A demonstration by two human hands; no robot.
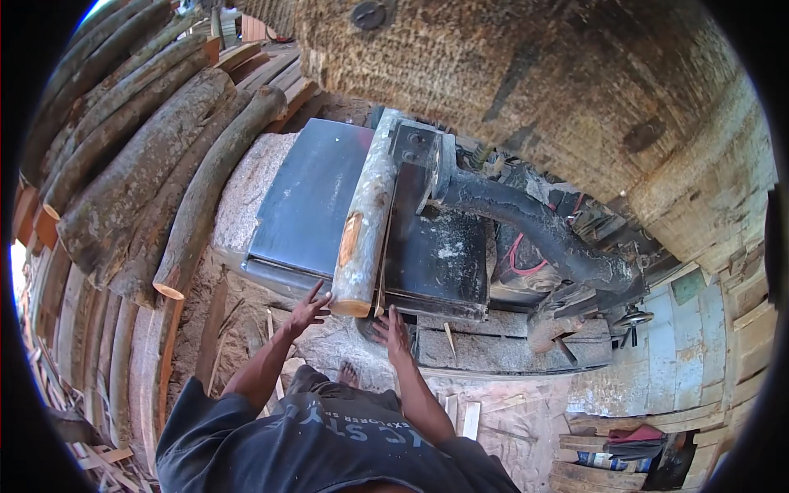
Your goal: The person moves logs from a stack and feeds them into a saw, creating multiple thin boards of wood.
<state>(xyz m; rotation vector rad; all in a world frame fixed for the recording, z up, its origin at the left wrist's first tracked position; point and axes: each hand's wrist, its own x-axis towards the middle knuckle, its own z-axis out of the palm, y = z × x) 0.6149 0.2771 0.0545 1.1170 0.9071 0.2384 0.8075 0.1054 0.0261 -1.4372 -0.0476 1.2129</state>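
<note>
A debarked log (371, 197) lies lengthwise on a saw table (300, 205) with a dark metal top, its sawn end toward me. A patch of orange-brown wood shows on its upper side near that end. My left hand (309, 311) is at the left of the sawn end, fingers spread, a fingertip close to or touching the log. To the right of the same end, my right hand (394, 333) has its fingers apart, beside a thin strip of wood along the log. Neither hand is wrapped round anything. The log's far end lies by a metal guide block (413, 141).
Several rough logs (148, 181) are piled at the left. A thick, dark curved arm (526, 209) runs right from the guide block. A large wooden board (509, 82) overhangs the far side. Sawdust (526, 427) and offcuts cover the ground; a handwheel (633, 318) is at the right.
</note>
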